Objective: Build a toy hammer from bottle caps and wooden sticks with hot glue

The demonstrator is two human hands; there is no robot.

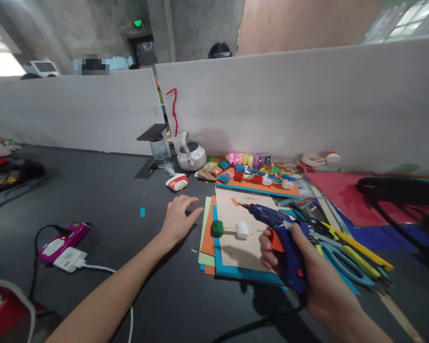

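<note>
My right hand grips a dark blue hot glue gun with an orange trigger, its nozzle pointing left above the sheets of paper. With fingers apart and nothing in them, my left hand hovers or rests just left of the paper stack; contact with the table cannot be made out. On the pale top sheet lies a thin stick carrying a green bead-like piece and a white one. Blue, orange and light green sheets stick out underneath.
Scissors and a yellow cutter lie at right. Paint pots and a grey kettle-shaped object stand behind the paper. A purple power strip with a white charger is at left. A white partition bounds the table.
</note>
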